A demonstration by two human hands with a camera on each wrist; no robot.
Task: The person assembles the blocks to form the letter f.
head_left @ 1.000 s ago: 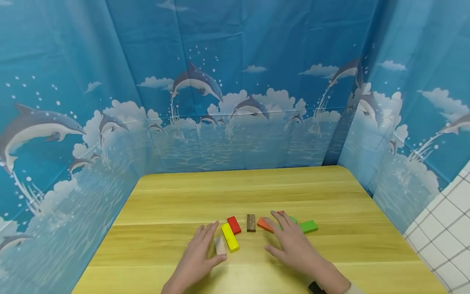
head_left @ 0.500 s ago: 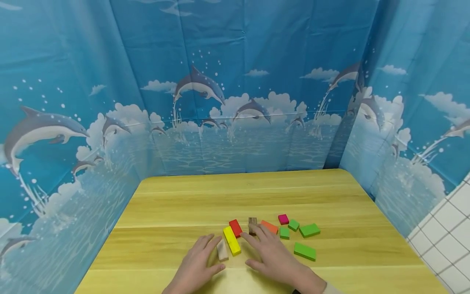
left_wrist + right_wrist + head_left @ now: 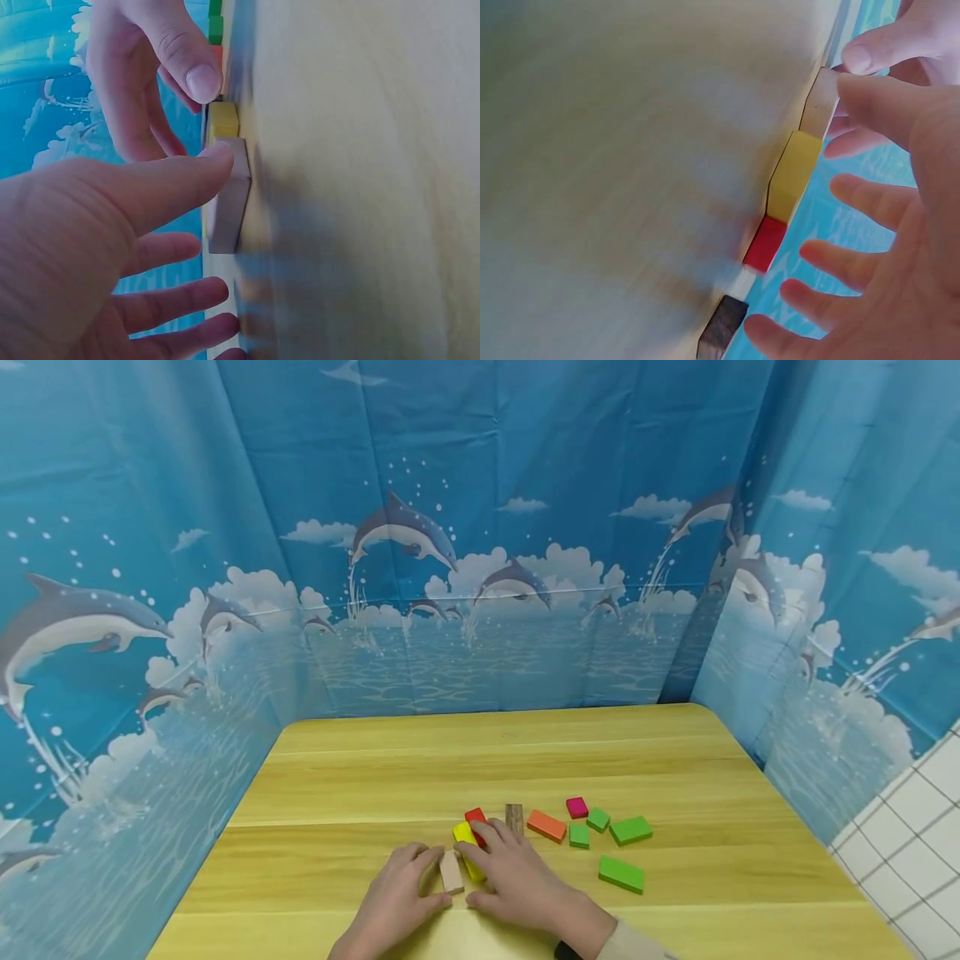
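Observation:
In the head view a pale wooden block [image 3: 452,872] lies beside my left hand [image 3: 396,893]. That hand's thumb and fingers are spread along the block's left side. The left wrist view has the thumb in front of the pale block [image 3: 231,206], so whether they touch is unclear. My right hand [image 3: 521,885] is over the yellow block [image 3: 462,833] and the red block [image 3: 474,815], hiding part of each. Its fingers are spread and loosely bent, with nothing held. The right wrist view shows the pale, yellow [image 3: 793,172] and red [image 3: 766,244] blocks in a row.
A dark brown block [image 3: 513,817] lies past the right fingers. To the right are an orange block [image 3: 547,826], a magenta block [image 3: 577,807] and several green blocks [image 3: 622,874]. A dolphin-print curtain [image 3: 480,635] surrounds the wooden table [image 3: 360,777].
My right hand has moved left, from above the orange and green blocks, past the brown one, to the yellow and red blocks. The left hand stays beside the pale block.

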